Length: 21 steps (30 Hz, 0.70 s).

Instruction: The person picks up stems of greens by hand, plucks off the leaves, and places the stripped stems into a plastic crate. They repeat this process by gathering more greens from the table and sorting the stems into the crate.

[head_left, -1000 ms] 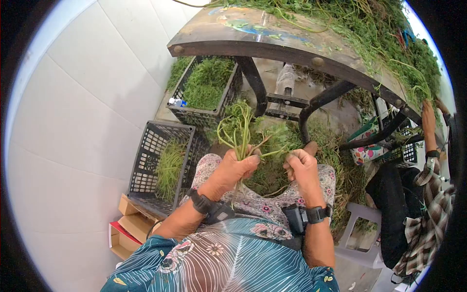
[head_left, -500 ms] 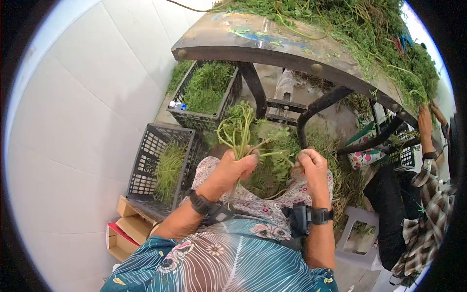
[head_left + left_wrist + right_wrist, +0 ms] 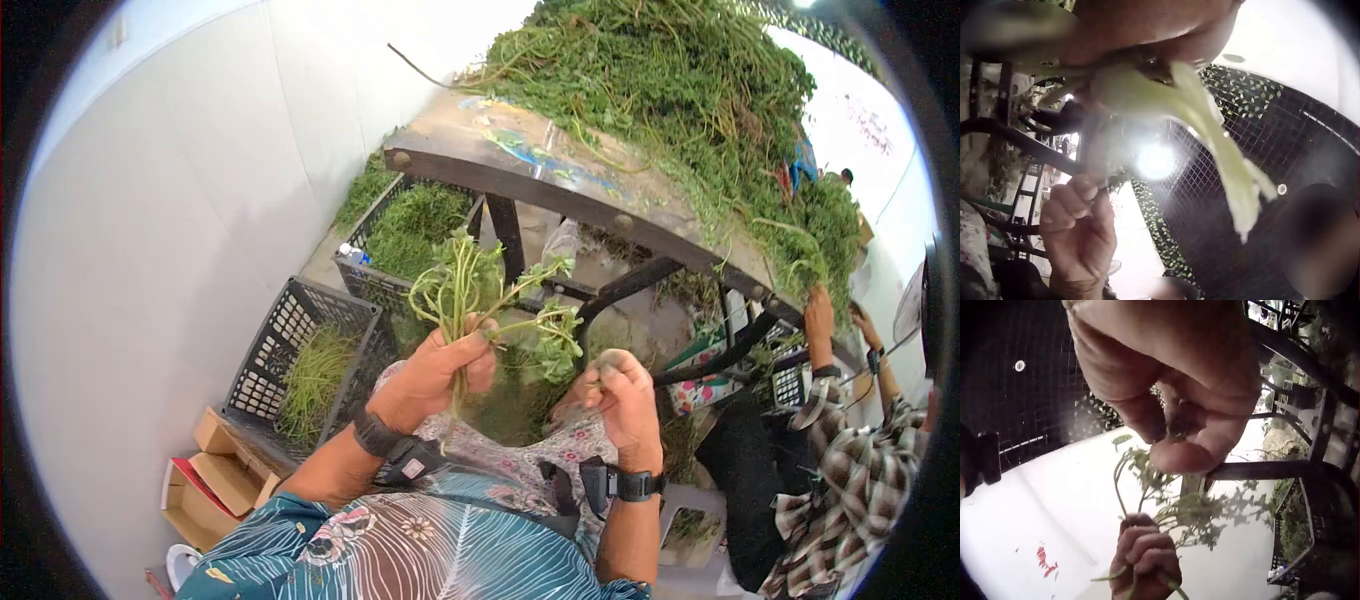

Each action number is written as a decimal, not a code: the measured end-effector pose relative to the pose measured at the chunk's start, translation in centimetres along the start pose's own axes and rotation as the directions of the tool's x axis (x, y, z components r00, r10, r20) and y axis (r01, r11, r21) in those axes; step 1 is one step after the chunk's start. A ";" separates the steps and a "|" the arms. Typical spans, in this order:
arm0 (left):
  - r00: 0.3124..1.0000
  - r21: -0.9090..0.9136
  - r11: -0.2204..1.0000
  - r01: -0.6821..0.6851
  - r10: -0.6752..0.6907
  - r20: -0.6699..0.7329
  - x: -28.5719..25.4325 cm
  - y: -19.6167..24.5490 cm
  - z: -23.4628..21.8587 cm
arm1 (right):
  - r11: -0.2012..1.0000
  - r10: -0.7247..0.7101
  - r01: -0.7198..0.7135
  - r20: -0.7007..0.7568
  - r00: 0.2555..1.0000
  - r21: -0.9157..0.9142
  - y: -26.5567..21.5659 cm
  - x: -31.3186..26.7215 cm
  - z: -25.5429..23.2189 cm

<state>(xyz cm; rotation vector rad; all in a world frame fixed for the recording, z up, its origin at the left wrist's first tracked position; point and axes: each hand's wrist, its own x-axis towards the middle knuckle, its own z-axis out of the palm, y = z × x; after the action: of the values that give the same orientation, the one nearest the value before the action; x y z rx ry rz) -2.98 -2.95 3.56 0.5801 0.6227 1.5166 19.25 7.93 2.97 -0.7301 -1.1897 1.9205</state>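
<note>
My left hand (image 3: 438, 370) grips a bunch of leafy green stems (image 3: 460, 285) above my lap. The stems stand up out of the fist, and a few leafy sprigs lean out to the right. Pale stem ends (image 3: 1235, 194) hang below that hand in the left wrist view. To the right of the bunch, and apart from it, is my right hand (image 3: 628, 400), its fingers curled in toward the thumb. Between its fingertips the right wrist view shows a small dark green scrap of plant (image 3: 1177, 428), mostly hidden.
A table (image 3: 560, 170) ahead bears a large heap of greens (image 3: 680, 90). Black crates of greens stand at the left, one nearer (image 3: 345, 345) and one farther (image 3: 375, 285). Cardboard boxes (image 3: 215, 475) lie beside them. Another person in a checked shirt (image 3: 850, 490) reaches to the table at the right.
The head view has tilted up, showing more of the heap. My right hand has drawn away from the sprigs beside the bunch. The left hand keeps its grip on the stems.
</note>
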 end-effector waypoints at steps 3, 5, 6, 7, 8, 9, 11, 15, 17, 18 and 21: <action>0.995 0.010 0.999 -0.047 0.046 0.085 -0.9 1.2 1.2 | 0.995 -0.099 0.099 -0.014 0.995 0.021 -2.8 -0.7 -0.1; 0.991 0.033 0.997 -0.065 0.061 0.119 -1.4 1.7 1.7 | 0.983 -0.178 0.180 0.045 0.983 -0.042 -4.9 -1.5 1.2; 0.983 0.018 0.998 -0.058 0.053 0.178 -1.6 2.1 1.9 | 0.970 -0.212 0.220 0.081 0.974 -0.104 -5.7 -1.6 1.5; 0.980 0.047 0.996 -0.075 0.065 0.189 -1.8 2.2 2.3 | 0.952 -0.244 0.261 0.119 0.963 -0.162 -6.5 -1.8 2.0; 0.977 0.077 0.993 -0.093 0.076 0.198 -2.0 2.3 2.6 | 0.915 -0.273 0.309 0.166 0.948 -0.258 -7.4 -2.1 3.1; 0.974 0.107 0.988 -0.113 0.089 0.207 -2.2 2.5 3.0 | 0.868 -0.257 0.311 0.184 0.949 -0.387 -8.3 -2.6 4.5; 0.978 0.174 0.974 -0.144 0.114 0.174 -2.8 2.7 3.7 | 0.725 -0.217 0.303 0.213 0.953 -0.618 -9.4 -3.2 6.6; 0.976 0.201 0.968 -0.148 0.111 0.185 -3.4 3.0 4.2 | 0.518 -0.242 0.602 0.571 0.785 -0.608 -9.1 -2.6 7.5; 0.977 0.211 0.965 -0.156 0.119 0.177 -3.8 3.2 4.2 | 0.572 -0.169 0.470 0.464 0.870 -0.672 -9.3 -3.2 7.7; 0.977 0.215 0.964 -0.158 0.122 0.172 -4.0 3.3 4.3 | 0.566 -0.153 0.438 0.433 0.888 -0.699 -9.4 -3.3 7.7; 0.980 0.378 0.904 -0.198 0.180 0.083 -4.6 3.9 4.9 | 0.347 -0.153 0.470 0.445 0.882 -0.812 -9.6 -3.5 7.7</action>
<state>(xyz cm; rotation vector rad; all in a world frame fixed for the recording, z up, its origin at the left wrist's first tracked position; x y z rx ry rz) -2.23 -7.45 9.81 0.9992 0.8580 1.5647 18.06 4.01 15.12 -0.6387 -2.4514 0.8971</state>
